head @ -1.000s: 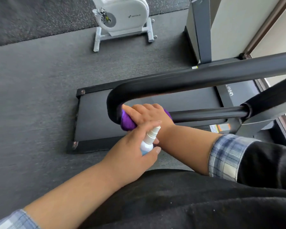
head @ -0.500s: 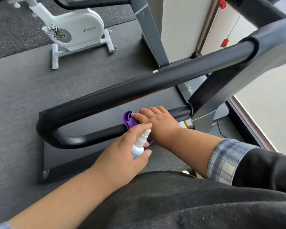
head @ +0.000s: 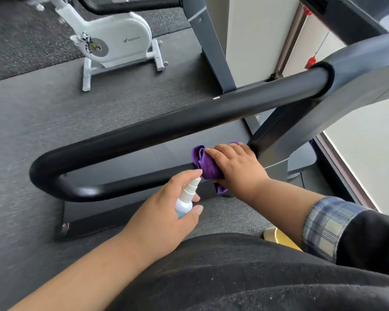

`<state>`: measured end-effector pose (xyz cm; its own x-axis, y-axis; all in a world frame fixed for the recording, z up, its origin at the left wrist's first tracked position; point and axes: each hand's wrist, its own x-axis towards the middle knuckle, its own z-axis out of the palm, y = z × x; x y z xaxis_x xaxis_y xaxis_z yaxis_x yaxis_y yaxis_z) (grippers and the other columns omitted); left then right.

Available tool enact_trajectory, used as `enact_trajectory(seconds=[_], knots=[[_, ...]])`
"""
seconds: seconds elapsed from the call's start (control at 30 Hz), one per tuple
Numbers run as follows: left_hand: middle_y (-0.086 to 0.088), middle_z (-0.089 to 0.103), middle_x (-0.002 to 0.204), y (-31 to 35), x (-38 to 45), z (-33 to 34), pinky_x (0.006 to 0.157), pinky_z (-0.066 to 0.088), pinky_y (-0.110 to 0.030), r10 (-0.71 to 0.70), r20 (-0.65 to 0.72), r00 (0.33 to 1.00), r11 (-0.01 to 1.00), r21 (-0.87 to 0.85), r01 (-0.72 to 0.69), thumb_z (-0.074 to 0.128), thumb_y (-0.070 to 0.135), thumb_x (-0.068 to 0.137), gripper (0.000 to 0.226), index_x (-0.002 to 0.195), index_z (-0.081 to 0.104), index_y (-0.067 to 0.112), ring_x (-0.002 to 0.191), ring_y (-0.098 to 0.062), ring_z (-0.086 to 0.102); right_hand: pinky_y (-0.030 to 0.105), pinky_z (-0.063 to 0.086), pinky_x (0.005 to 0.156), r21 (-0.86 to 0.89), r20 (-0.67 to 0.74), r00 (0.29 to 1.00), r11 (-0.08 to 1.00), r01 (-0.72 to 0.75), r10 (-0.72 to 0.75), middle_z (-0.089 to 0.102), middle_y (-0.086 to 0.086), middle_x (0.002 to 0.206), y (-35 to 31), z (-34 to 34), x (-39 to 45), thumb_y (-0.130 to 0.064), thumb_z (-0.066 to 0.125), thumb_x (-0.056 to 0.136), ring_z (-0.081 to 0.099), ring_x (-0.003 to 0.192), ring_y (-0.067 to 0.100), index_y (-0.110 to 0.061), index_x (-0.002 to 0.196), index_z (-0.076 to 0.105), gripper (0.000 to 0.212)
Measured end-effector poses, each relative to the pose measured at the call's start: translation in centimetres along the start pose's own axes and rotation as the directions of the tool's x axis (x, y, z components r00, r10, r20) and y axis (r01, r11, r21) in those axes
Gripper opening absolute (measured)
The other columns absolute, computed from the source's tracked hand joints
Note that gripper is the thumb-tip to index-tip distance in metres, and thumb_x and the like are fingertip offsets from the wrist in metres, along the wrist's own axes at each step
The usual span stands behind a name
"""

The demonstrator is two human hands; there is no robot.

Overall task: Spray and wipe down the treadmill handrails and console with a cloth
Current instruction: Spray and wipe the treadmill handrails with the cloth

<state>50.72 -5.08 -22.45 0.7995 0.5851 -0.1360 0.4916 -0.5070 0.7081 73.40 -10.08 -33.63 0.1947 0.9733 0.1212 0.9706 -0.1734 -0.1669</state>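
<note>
right hand [head: 236,169] clamps a crumpled purple cloth [head: 206,163] around the black padded handrail [head: 144,135], left hand [head: 164,214] grips a small white spray bottle [head: 185,199]

The right hand [head: 238,169] presses the crumpled purple cloth [head: 206,163] onto the lower bar of the looped black padded handrail [head: 166,126], near the grey upright. Just left, the left hand [head: 164,218] holds the small white spray bottle [head: 185,198]. Behind stands a white exercise bike [head: 117,41] on the dark rubber floor [head: 32,113].
</note>
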Motion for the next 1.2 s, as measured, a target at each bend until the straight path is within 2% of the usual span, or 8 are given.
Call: enact_trajectory(seconds=[0.33, 0.53, 0.7, 0.8, 0.93, 1.0, 1.07, 1.2], knots=[[0.033, 0.053, 0.109, -3.8, -3.3, -2.9, 0.08, 0.039, -0.004, -0.056, -0.063, 0.996, 0.998, -0.013, 0.056, 0.07, 0.029, 0.088, 0.074, 0.116, 0.023, 0.079, 0.102, 0.0, 0.055, 0.053, 0.021, 0.114, 0.115, 0.005, 0.996, 0.99, -0.086, 0.086, 0.051, -0.004, 0.138, -7.6, 1.7, 1.3, -0.054, 0.067, 0.084, 0.041, 0.131, 0.026, -0.03, 0.151, 0.035, 0.078], [0.032, 0.053, 0.11, -7.0, -5.4, -6.1, 0.081, 0.037, -0.002, -0.009, -0.064, 0.998, 1.0, -0.004, 0.008, 0.071, 0.027, 0.087, 0.074, 0.116, 0.025, 0.078, 0.103, 0.004, 0.055, 0.052, 0.003, 0.121, 0.278, 0.139, 0.981, 0.946, -0.166, 0.132, 0.035, -0.008, 0.152, -15.9, 1.0, 3.7, -0.057, 0.027, 0.085, 0.023, 0.144, 0.022, -0.033, 0.155, 0.024, 0.075], [0.033, 0.054, 0.112, -10.0, -7.3, -9.1, 0.083, 0.037, -0.002, 0.047, -0.058, 0.997, 0.999, 0.003, -0.047, 0.072, 0.028, 0.086, 0.076, 0.117, 0.025, 0.079, 0.106, 0.004, 0.055, 0.048, 0.005, 0.121, 0.441, 0.053, 0.98, 0.876, -0.194, 0.19, 0.043, -0.01, 0.149, -19.8, 1.5, 4.8, -0.061, 0.033, 0.09, 0.029, 0.141, 0.017, -0.031, 0.151, 0.033, 0.068], [0.035, 0.054, 0.114, -11.2, -7.8, -10.2, 0.085, 0.039, -0.003, 0.119, -0.062, 0.991, 0.993, 0.021, -0.118, 0.074, 0.026, 0.084, 0.079, 0.121, 0.026, 0.077, 0.104, 0.005, 0.058, 0.042, 0.005, 0.122, 0.557, 0.049, 0.991, 0.82, -0.134, 0.129, 0.045, -0.01, 0.148, -22.5, 1.6, 5.3, -0.047, 0.052, 0.097, 0.029, 0.141, 0.012, -0.027, 0.151, 0.035, 0.06], [0.02, 0.061, 0.104, -12.6, -8.3, -11.4, 0.083, 0.05, -0.015, 0.279, -0.12, 0.953, 0.96, 0.053, -0.275, 0.068, 0.032, 0.083, 0.064, 0.135, 0.036, 0.053, 0.093, -0.003, 0.064, 0.042, 0.016, 0.122, 0.691, 0.089, 0.996, 0.722, -0.039, -0.032, 0.047, -0.007, 0.139, -26.4, 0.9, 6.2, -0.042, 0.055, 0.088, 0.03, 0.134, 0.008, -0.024, 0.15, 0.035, 0.067], [0.016, 0.062, 0.103, -13.3, -8.5, -11.9, 0.081, 0.053, -0.021, 0.331, -0.119, 0.936, 0.944, 0.053, -0.327, 0.068, 0.03, 0.084, 0.062, 0.136, 0.037, 0.044, 0.089, -0.005, 0.064, 0.039, 0.005, 0.124, 0.637, 0.129, 0.988, 0.771, -0.02, -0.082, 0.036, -0.005, 0.15, -27.6, 0.8, 6.2, -0.054, 0.04, 0.081, 0.018, 0.143, 0.009, -0.02, 0.156, 0.02, 0.085], [0.012, 0.063, 0.103, -13.8, -8.6, -12.1, 0.079, 0.054, -0.025, 0.348, -0.107, 0.931, 0.937, 0.056, -0.344, 0.068, 0.03, 0.085, 0.062, 0.137, 0.037, 0.042, 0.087, -0.007, 0.064, 0.04, -0.005, 0.124, 0.48, 0.14, 0.983, 0.876, 0.036, -0.118, 0.019, -0.004, 0.161, -27.6, 1.4, 6.0, -0.052, 0.043, 0.086, 0.003, 0.149, 0.011, -0.019, 0.159, 0.003, 0.09], [0.014, 0.061, 0.104, -14.1, -8.4, -11.8, 0.081, 0.053, -0.026, 0.346, -0.089, 0.934, 0.938, 0.049, -0.343, 0.066, 0.032, 0.085, 0.061, 0.137, 0.037, 0.043, 0.088, -0.007, 0.064, 0.04, -0.003, 0.124, 0.318, 0.082, 0.983, 0.939, 0.13, -0.164, 0.023, 0.0, 0.161, -26.8, 2.9, 5.7, -0.045, 0.051, 0.09, 0.012, 0.15, 0.019, -0.021, 0.157, -0.006, 0.091]])
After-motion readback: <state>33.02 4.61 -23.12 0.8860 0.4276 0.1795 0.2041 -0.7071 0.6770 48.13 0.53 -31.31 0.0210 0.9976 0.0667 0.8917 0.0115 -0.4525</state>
